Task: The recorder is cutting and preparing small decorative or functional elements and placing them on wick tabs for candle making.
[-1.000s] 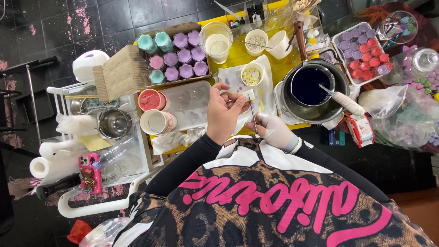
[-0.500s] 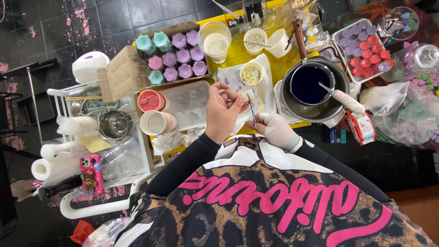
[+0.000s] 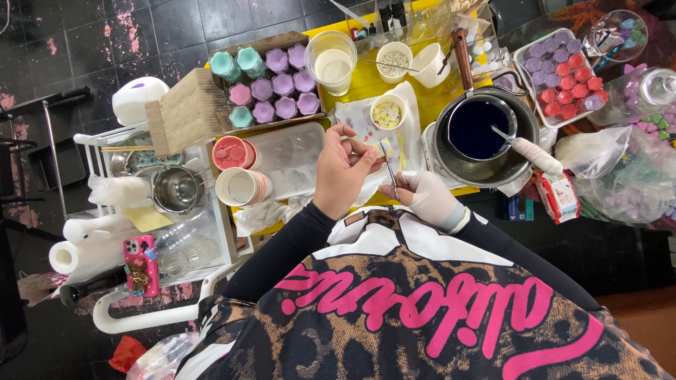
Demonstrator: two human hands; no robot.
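A thin metal tool, likely tweezers (image 3: 389, 172), sits between the two hands above the front edge of the yellow table (image 3: 366, 83), over a white paper towel (image 3: 366, 121). The right hand (image 3: 424, 197), in a pale glove, pinches the lower end of the tool with fingers pressed together. The left hand (image 3: 343, 169), bare, has its thumb and forefinger closed at the tool's upper tip; whether a small piece is held there is too small to tell.

Just beyond the hands stands a small white cup of pale chips (image 3: 388, 112) on the paper towel. To the right a dark pot (image 3: 486, 137) holds deep blue liquid, with a wrapped-handle utensil (image 3: 531, 151) resting in it. To the left lies a clear plastic mould tray (image 3: 289, 156), beside stacked paper cups (image 3: 243, 186) and a pink-filled cup (image 3: 231, 151). Farther back a cardboard box (image 3: 271, 81) holds teal, pink and purple flower-shaped pieces, and a clear cup of cream liquid (image 3: 331, 63) stands near it. At far right a tray of red and purple pieces (image 3: 563, 74) sits well apart. A white cart (image 3: 169, 204) at left carries a metal pitcher (image 3: 176, 188), paper rolls (image 3: 84, 243) and a pink phone (image 3: 141, 264)
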